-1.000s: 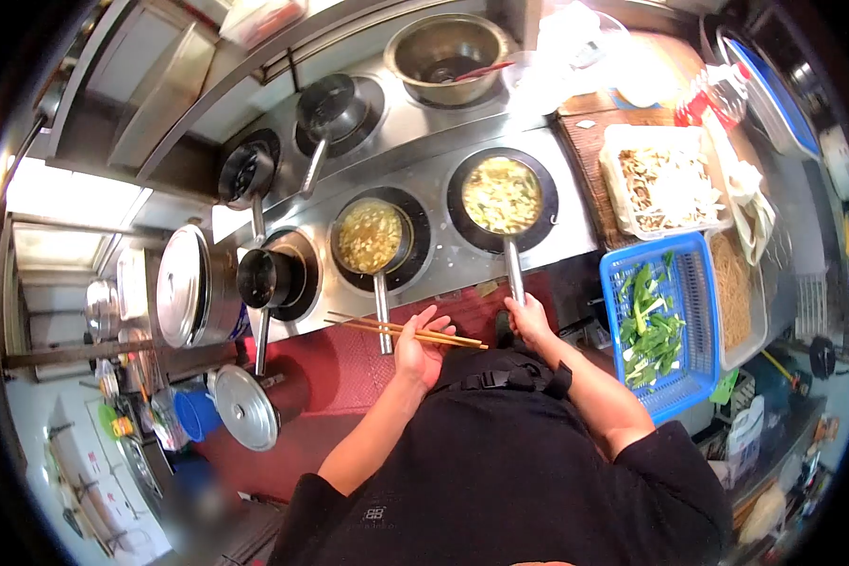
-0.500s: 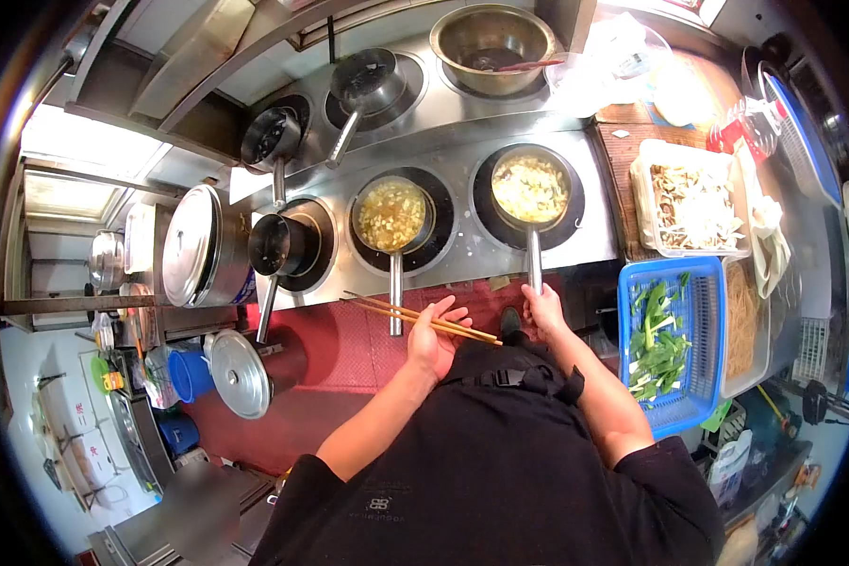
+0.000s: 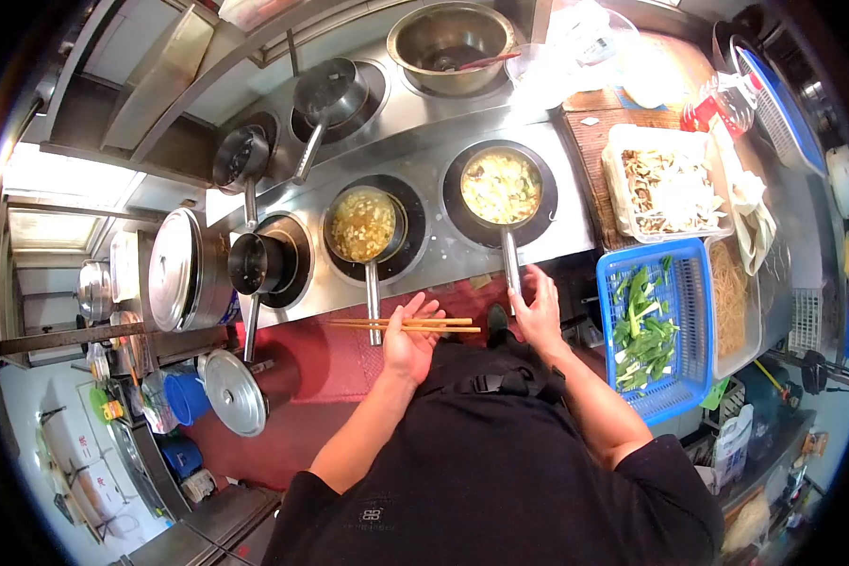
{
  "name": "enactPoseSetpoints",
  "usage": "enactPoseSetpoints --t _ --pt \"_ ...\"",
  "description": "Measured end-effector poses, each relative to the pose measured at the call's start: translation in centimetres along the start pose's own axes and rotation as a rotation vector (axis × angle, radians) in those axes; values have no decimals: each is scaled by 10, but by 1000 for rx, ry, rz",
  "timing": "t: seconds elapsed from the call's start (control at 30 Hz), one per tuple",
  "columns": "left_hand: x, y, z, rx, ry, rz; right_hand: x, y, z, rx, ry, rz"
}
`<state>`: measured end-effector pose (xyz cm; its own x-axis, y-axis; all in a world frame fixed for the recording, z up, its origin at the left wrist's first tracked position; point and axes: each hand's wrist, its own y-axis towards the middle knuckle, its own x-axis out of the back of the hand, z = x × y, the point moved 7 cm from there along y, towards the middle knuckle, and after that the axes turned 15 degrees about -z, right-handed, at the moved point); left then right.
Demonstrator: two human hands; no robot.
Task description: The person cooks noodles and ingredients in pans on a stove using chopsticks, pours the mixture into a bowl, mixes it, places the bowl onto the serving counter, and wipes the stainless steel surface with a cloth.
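Note:
A pair of long wooden chopsticks (image 3: 453, 325) lies across my left hand (image 3: 409, 341), held at the palm with the fingers partly spread. Just beyond that hand is the handle of the middle saucepan (image 3: 372, 283), which holds chopped pale food in yellowish liquid. My right hand (image 3: 539, 313) is at the handle end of the right saucepan (image 3: 510, 247), its fingers loosened and apart. I cannot tell whether the thumb still touches the handle. Similar chopped food (image 3: 502, 187) fills this pan on its round burner.
Several dark saucepans (image 3: 330, 90) and a large metal bowl (image 3: 451, 47) stand on the steel stove (image 3: 424, 255). Rightward are a tub of sliced mushrooms (image 3: 670, 193), a blue basket (image 3: 693, 377) of greens and a container of noodles (image 3: 729, 302). Lidded pots (image 3: 234, 391) stand left.
My right hand has loosened from the right pan's handle and its fingers have spread. The chopsticks have turned from slanted to nearly level. The whole view has shifted slightly.

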<state>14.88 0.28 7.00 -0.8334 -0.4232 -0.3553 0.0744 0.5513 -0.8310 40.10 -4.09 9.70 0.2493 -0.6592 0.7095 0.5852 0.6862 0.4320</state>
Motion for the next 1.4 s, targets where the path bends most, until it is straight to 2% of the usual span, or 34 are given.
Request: enactPoseSetpoints --t 0.07,0.13,0.17,0.2,0.27,0.3,0.33,0.37,0.4,0.43,0.47,0.53,0.57,0.6,0.67,0.7,0.73,0.83,0.9,1.1,1.2,1.33,1.4 --pt "-8 -3 -5 -36 -2 37 -26 -26 21 -498 515 848" --pt "-16 -2 -4 -32 18 35 -30 -43 64 -403 802 1094" --pt "-19 0 -3 -51 36 49 -29 -44 83 -421 963 1123" --pt "-21 0 -3 -72 55 60 -30 -43 99 -557 1189 1004" --pt "-31 -2 -1 -5 39 143 -50 -51 105 -890 1391 973" --pt "-35 -7 -3 14 90 162 -50 -45 109 -924 1367 939" --pt "-39 -12 -5 33 142 188 -56 -40 115 -919 1350 798" --pt "-35 -10 -7 28 144 191 -64 -41 111 -1018 1325 801" --pt "-27 -6 -9 -48 237 154 -68 -43 105 -1118 1294 801" --pt "-17 -1 -14 -125 329 119 -67 -38 98 -1183 1270 631" --pt "-4 4 -22 -124 332 127 -60 -30 93 -1156 1269 572" --pt "28 2 -84 -1112 1258 -296 -50 -24 76 -1202 1272 382" --pt "58 27 -90 -1072 1171 -396 -44 -25 72 -1213 1271 302" --pt "84 57 -87 -823 1137 -411 -36 -29 72 -1229 1268 216" --pt "140 132 -59 -569 896 -342 -34 -52 73 -1272 1301 122" --pt "134 130 -44 -14 689 -120 -34 -65 78 -1284 1287 80" --pt "124 120 -41 191 454 -41 -33 -79 86 -1299 1268 40" --pt "147 124 -49 232 477 15 -24 -120 124 -1275 1209 -149" --pt "166 115 -67 157 675 -22 -24 -154 142 -1337 1244 -123" --pt "171 140 -93 96 751 2 -38 -177 204 -1352 1243 -101" --pt "182 132 -96 93 773 24 -33 -193 206 -1331 1215 -123" --pt "182 129 -99 124 820 41 -37 -217 203 -1427 1226 -173" --pt "174 147 -98 109 820 93 -45 -211 203 -1380 1263 -162"
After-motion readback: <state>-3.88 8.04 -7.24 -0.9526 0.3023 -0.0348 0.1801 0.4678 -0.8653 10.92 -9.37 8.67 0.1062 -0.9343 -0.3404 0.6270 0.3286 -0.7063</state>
